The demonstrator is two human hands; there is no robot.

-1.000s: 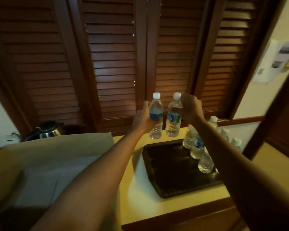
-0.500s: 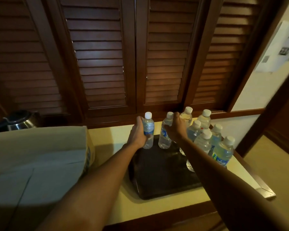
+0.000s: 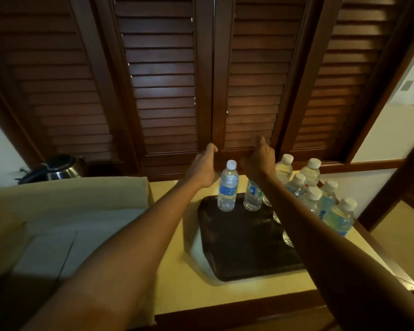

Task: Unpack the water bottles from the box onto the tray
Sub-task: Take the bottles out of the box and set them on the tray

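Since half-second ago: both bottles set down at tray's (image 3: 237,263) far edge, my hands lifted off. Left hand (image 3: 202,169) open, empty, just left of left bottle (image 3: 228,187). Right hand (image 3: 258,161) open, empty, above right bottle (image 3: 253,195). Release step done; next, reach left into box (image 3: 69,199). Box contents hidden. More bottles (image 3: 320,199) clustered along tray's right side.
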